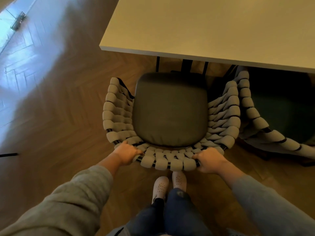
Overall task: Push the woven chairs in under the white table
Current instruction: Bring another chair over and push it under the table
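While the white surface (213, 28) fills the top right of the view, what sits right in the way is a bunch of dark bars (186, 65) poking out below its near edge, straight ahead of the seat. Can't tell if they're the table's own legs or something else's. The floor (68, 99) is herringbone wood with a big pale patch of light on the left, and a thin dark thing (8, 155) lies on it at the far left edge. Count-wise: two chairs, one table, two hands, two white perforated shoes (161, 186). The woven chair (117, 114) being handled stands on the floor facing the table. Its dark seat cushion (170, 108) is almost all out in the open, with the front edge just short of the tabletop's edge. The second woven chair (255, 120) is just beside it on the right, arm nearly touching arm, angled, and its seat is in shadow, so I can't tell how far under it goes. Both hands are clamped on the top rim of the near chair's back. The left hand (127, 155) is curled round the left end of the curve and the right hand (208, 160) round the right end. They are set apart, with a row of padded loops between them. Grey sleeves (81, 198) run back toward the camera, and the shoes are just behind the chair back, between the arms.
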Tool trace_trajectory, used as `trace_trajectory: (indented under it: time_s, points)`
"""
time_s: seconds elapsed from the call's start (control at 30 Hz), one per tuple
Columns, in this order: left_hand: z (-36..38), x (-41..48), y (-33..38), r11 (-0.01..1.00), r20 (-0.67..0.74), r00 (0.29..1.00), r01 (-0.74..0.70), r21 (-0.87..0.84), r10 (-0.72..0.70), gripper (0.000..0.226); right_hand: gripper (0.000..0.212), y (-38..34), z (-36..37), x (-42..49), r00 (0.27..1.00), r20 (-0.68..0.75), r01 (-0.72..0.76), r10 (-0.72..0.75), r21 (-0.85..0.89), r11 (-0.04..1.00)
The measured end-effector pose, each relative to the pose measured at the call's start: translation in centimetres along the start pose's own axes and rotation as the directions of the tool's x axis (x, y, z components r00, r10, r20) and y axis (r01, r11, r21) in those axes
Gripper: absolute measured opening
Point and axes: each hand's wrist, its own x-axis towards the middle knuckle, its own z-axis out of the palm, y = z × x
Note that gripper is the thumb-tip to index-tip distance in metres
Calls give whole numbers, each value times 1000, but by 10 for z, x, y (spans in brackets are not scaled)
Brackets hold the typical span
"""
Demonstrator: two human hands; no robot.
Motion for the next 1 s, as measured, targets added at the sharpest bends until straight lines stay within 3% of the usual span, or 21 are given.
trace_trajectory:
  time_s: [0.2, 0.43, 0.7, 1.0]
  points:
    - [-44, 22, -33, 980, 11, 989, 143, 141, -146, 47, 49, 10, -28, 32, 999, -41, -8, 10, 50, 999]
    - [-69, 58, -56, 934, -17, 934, 357, 22, -357, 47, 53, 35, -55, 69, 999, -23, -43, 45, 106, 993]
    - [-86, 72, -76, 932, -6, 933, 360, -32, -361, 45, 54, 47, -66, 88, 999, -46, -6, 12, 132, 991]
    - [-97, 86, -80, 936, -58, 934, 349, -51, -352, 47, 52, 59, -77, 98, 997, 21, -77, 75, 142, 987]
